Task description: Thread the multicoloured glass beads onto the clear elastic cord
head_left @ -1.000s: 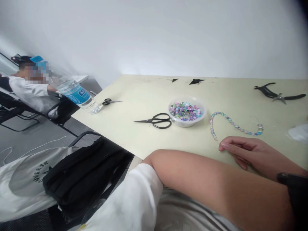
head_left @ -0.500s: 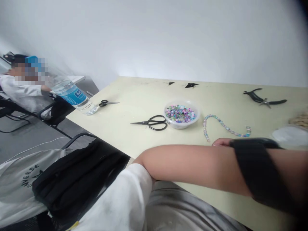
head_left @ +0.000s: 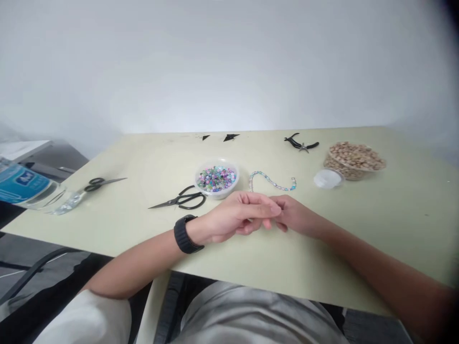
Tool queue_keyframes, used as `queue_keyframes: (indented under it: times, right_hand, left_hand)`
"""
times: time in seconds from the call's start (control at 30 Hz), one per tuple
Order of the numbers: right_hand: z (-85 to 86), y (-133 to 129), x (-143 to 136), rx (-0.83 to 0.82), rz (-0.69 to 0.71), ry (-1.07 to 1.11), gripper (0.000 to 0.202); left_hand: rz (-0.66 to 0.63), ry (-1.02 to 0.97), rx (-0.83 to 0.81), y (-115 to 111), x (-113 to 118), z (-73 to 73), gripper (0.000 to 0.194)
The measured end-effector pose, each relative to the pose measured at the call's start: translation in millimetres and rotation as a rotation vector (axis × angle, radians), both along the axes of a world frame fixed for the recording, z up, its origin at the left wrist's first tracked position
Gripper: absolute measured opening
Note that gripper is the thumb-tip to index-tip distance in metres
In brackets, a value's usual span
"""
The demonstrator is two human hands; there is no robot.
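Observation:
My left hand (head_left: pixel 244 215), with a black watch (head_left: pixel 187 234) on its wrist, is closed, its thumb lying along the curled fingers. Its fingertips meet my right hand (head_left: pixel 296 216), also closed, above the table in front of me. Whatever lies between the fingers is too small or hidden to make out. Just behind the hands a string of pastel beads (head_left: pixel 272 183) curves across the table; its near end passes out of sight behind my left hand. A clear bowl of mixed colored beads (head_left: pixel 217 180) stands beyond my left hand, with black-handled scissors (head_left: pixel 181 200) beside it.
Toward the left edge are small scissors (head_left: pixel 102 183) and a tilted water bottle (head_left: pixel 32 188). Black-handled pliers (head_left: pixel 301 143) and dark scraps (head_left: pixel 230 137) lie at the back. A bowl of tan pieces (head_left: pixel 355 160) and a small white dish (head_left: pixel 327 178) stand at right.
My view has swung right, bringing the whole tan bowl in and the person at left out. My left forearm has turned, and both hands now show together at the fingertips.

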State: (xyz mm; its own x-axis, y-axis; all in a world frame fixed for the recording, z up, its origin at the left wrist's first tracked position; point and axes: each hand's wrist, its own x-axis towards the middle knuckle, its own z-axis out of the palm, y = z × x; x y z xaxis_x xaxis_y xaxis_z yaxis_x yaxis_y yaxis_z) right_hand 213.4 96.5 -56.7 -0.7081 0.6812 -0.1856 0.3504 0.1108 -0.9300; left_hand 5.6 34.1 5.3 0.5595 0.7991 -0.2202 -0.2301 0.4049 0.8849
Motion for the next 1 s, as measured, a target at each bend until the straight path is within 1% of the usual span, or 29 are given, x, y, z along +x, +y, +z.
queue_keyframes:
  times: [0.1,0.23,0.4,0.57,0.77,0.87,1.0]
  right_hand:
    - [-1.6,1,1,-0.006,0.004,-0.012,0.041]
    - [0.5,1,1,-0.008,0.004,-0.026,0.040]
    - [3.3,0,1,0.016,0.022,-0.030,0.033]
    - [4.1,-2,0,-0.001,0.019,-0.002,0.029]
    - [7.6,-3,0,-0.010,0.011,-0.037,0.026]
    - [8.5,-4,0,-0.008,-0.010,-0.076,0.029]
    - [5.6,-3,2,-0.002,-0.008,-0.083,0.032]
  left_hand:
    - [-0.006,0.019,-0.022,-4,-3,-7.8,0.024]
    - [0.028,0.031,-0.040,-3,-2,-17.1,0.024]
    - [0.057,0.018,-0.053,-1,-2,-25.6,0.026]
    - [0.093,0.005,-0.060,2,-2,-33.9,0.029]
    - [0.067,0.087,-0.036,6,-4,-40.5,0.029]
    - [0.057,0.106,-0.047,7,-5,-42.7,0.026]
    - [0.052,0.124,-0.052,8,-6,-44.7,0.023]
